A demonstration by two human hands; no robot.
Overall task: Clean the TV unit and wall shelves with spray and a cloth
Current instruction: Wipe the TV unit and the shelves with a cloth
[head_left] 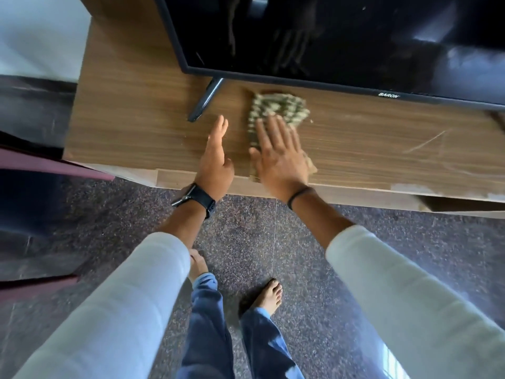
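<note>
A green-and-cream patterned cloth (276, 106) lies on the wooden TV unit top (131, 127), just below the TV's lower edge. My right hand (278, 154) presses flat on the cloth with straight, spread fingers; the cloth looks blurred. My left hand (216, 157) is beside it, to the left, fingers straight and together, edge-on over the wood, holding nothing. No spray bottle is in view.
A black TV (328, 36) stands on the unit, its slanted foot (205, 101) just left of the cloth. Pale scratch marks (426, 142) show on the wood at right. Speckled stone floor (273, 228) and my bare feet lie below the unit's front edge.
</note>
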